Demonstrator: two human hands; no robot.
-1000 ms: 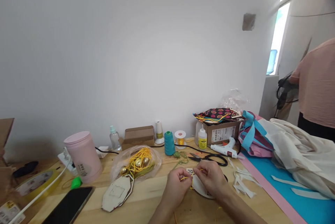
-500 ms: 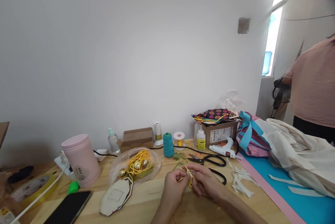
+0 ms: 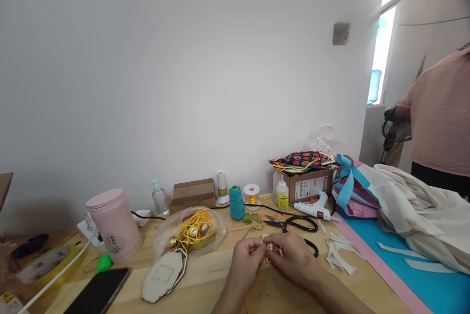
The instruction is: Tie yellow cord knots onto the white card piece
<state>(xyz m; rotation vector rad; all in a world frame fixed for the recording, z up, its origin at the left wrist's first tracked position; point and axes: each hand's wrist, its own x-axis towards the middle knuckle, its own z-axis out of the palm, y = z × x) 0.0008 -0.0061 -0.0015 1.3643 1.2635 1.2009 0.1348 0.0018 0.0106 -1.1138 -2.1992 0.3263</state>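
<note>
Yellow cord (image 3: 269,258) is pinched between my two hands, low in the middle of the head view; its knotted part is partly hidden by the fingers. My left hand (image 3: 246,261) is closed, thumb and forefinger pressed on the cord. My right hand (image 3: 292,255) is closed on the same cord, its fingertips almost touching the left ones. Just beyond the hands lie black-handled scissors (image 3: 304,224), one handle loop partly behind my right hand. Thin green thread (image 3: 253,223) lies loosely on the table past the fingertips.
A plastic bag of yellow cords and gold bells (image 3: 194,230) lies to the left, near a pink canister (image 3: 115,226) and a phone (image 3: 97,290). Behind stand a teal thread cone (image 3: 237,204), a glue bottle (image 3: 282,195) and a glue gun (image 3: 316,207). Fabric strips (image 3: 340,255) lie right.
My right hand has turned and drawn its fingertips in towards the left hand. The yellow strand that stuck up between the fingers is now lower and mostly covered.
</note>
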